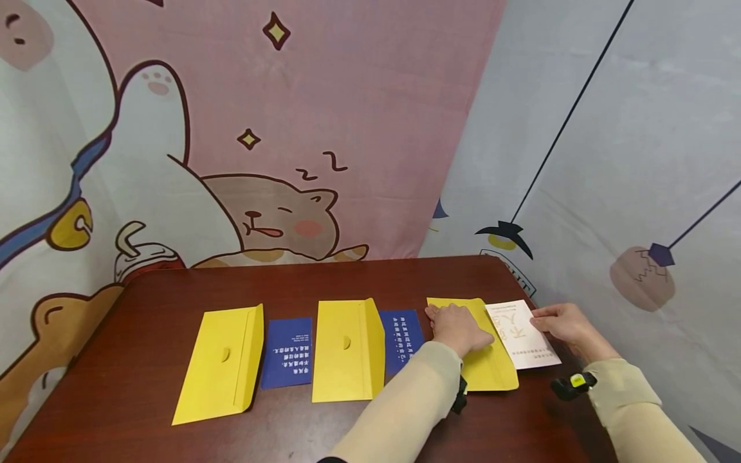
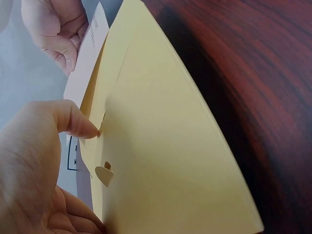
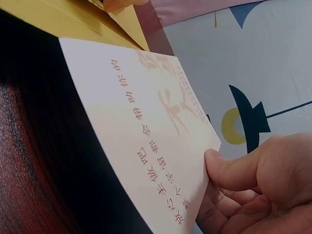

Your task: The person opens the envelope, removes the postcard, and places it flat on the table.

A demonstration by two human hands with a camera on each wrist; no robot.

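At the right of the table, my left hand (image 1: pixel 457 329) holds a yellow envelope (image 1: pixel 491 372). The thumb (image 2: pixel 78 122) presses at the edge of the envelope's opening, while the other fingers lie partly hidden behind the paper. A white card (image 1: pixel 521 337) printed with gold and reddish characters is pinched by its outer edge in my right hand (image 1: pixel 570 331). The card's inner edge overlaps the envelope's flap side, right at the opening. In the right wrist view, the card (image 3: pixel 122 107) is tilted above the dark tabletop, with the thumb on top.
Two more yellow envelopes, one at the left (image 1: pixel 214 366) and one in the middle (image 1: pixel 338 360), lie on the brown table (image 1: pixel 278 424). A blue card (image 1: pixel 287 354) is between them; another blue card (image 1: pixel 401 337) sits right of the middle envelope. Printed cloth (image 1: pixel 376 128) hangs behind.
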